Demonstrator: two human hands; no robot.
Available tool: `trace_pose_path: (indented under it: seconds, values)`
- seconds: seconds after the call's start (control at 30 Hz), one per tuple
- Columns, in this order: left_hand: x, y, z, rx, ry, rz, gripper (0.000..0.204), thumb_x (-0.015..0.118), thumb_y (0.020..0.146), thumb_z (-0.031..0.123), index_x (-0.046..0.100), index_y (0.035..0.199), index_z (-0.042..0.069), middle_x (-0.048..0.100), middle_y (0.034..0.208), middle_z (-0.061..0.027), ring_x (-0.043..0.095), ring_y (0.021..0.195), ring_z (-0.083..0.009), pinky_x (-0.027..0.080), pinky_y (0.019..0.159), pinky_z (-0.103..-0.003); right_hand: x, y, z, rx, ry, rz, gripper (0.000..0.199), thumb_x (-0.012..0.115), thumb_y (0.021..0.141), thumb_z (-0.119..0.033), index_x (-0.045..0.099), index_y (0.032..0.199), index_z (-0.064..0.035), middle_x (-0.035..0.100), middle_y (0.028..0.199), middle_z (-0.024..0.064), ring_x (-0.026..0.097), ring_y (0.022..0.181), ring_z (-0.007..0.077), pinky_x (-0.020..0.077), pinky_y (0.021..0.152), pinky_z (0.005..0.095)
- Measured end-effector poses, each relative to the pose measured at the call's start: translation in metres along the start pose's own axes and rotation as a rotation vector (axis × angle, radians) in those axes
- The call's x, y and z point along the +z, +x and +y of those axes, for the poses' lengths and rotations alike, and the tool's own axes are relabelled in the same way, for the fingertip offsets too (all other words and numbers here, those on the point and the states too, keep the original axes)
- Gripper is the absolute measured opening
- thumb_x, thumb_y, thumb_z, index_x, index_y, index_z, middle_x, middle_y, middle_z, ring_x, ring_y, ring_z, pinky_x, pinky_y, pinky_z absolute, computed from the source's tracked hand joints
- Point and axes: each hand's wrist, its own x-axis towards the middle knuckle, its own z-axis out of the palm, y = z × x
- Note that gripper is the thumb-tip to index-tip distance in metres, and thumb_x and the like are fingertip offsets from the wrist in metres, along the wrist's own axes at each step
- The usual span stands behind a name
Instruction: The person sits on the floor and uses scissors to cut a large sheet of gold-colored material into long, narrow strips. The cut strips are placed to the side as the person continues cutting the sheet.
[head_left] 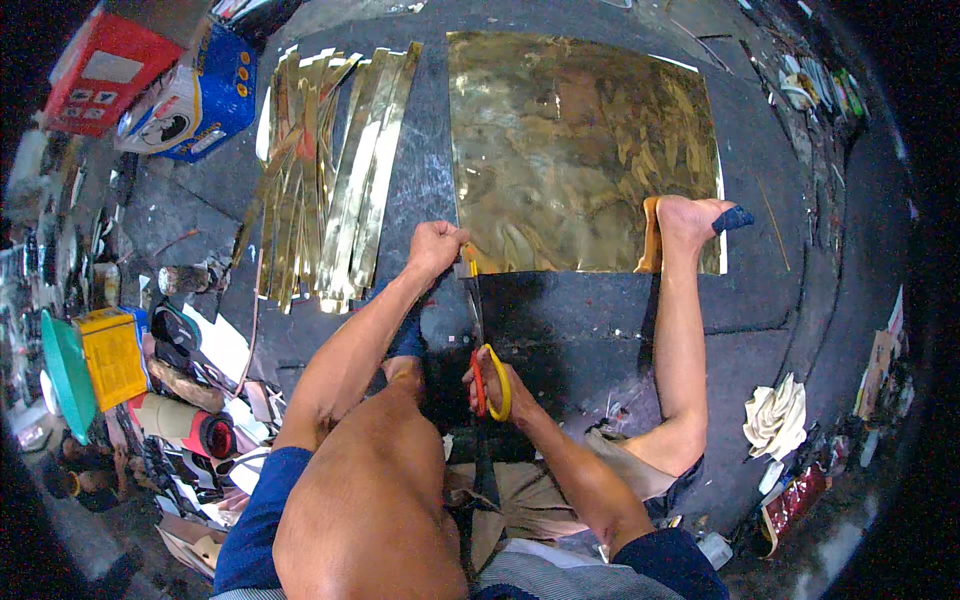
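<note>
A large shiny gold sheet (570,140) with a thin white edge lies flat on the dark floor. My left hand (436,248) is closed in a pinch at its near left corner. My right hand (518,396) grips scissors (476,318) by their red and yellow handles. Their blades point away from me, and the tips are at that same corner, just beside my left fingers. Whether the blades have cut into the sheet is too small to tell. Several long, narrow gold strips (350,200) lie in a loose pile left of the sheet.
My bare foot (690,218) rests on the sheet's near right part. A blue box (215,90) and a red box (115,70) stand at the far left. A yellow container (113,355) and clutter line the left side. A crumpled cream cloth (776,418) lies at right.
</note>
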Motion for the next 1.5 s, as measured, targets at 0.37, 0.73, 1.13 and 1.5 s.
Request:
trace_pose_path:
  seconds: [0.37,0.73,1.13,1.5]
  values:
    - [0.013,-0.020,-0.017,0.099,0.087,0.064,0.033,0.066,0.079,0.032,0.063,0.068,0.001,0.059,0.061,-0.0122,0.055,0.059,-0.0191,0.046,0.061,-0.038,-0.014,0.022,-0.016,-0.078,0.207,0.107,0.051,0.058,0.082,-0.057,0.059,0.084,-0.0066,0.053,0.055,0.0030,0.053,0.042,0.0151,0.0484,0.040,0.0294]
    - [0.011,-0.054,-0.005,0.209,-0.052,-0.052,0.021,0.056,0.090,0.019,0.061,0.078,0.003,0.053,0.062,0.0022,0.045,0.055,-0.0064,0.036,0.050,-0.026,-0.007,0.032,-0.029,-0.124,-0.104,0.209,0.062,0.050,0.083,-0.066,0.056,0.066,-0.0061,0.049,0.048,0.0010,0.050,0.038,0.0130,0.0426,0.038,0.0277]
    - [0.012,-0.053,-0.006,0.068,-0.272,-0.117,0.019,0.058,0.090,0.019,0.062,0.080,0.002,0.052,0.062,0.0029,0.042,0.054,-0.0052,0.032,0.046,-0.025,-0.006,0.040,-0.045,-0.126,-0.100,0.199,0.081,0.041,0.075,-0.080,0.051,0.065,0.0002,0.042,0.046,0.0028,0.048,0.036,0.0130,0.0408,0.035,0.0274]
    - [-0.001,-0.053,0.001,0.047,-0.355,-0.236,0.020,0.052,0.093,0.015,0.064,0.102,0.001,0.062,0.082,0.0001,0.050,0.072,-0.0064,0.043,0.062,-0.025,-0.014,0.075,-0.077,-0.239,-0.312,0.257,0.083,0.039,0.074,-0.081,0.052,0.064,-0.0001,0.044,0.047,0.0037,0.048,0.036,0.0143,0.0394,0.033,0.0279]
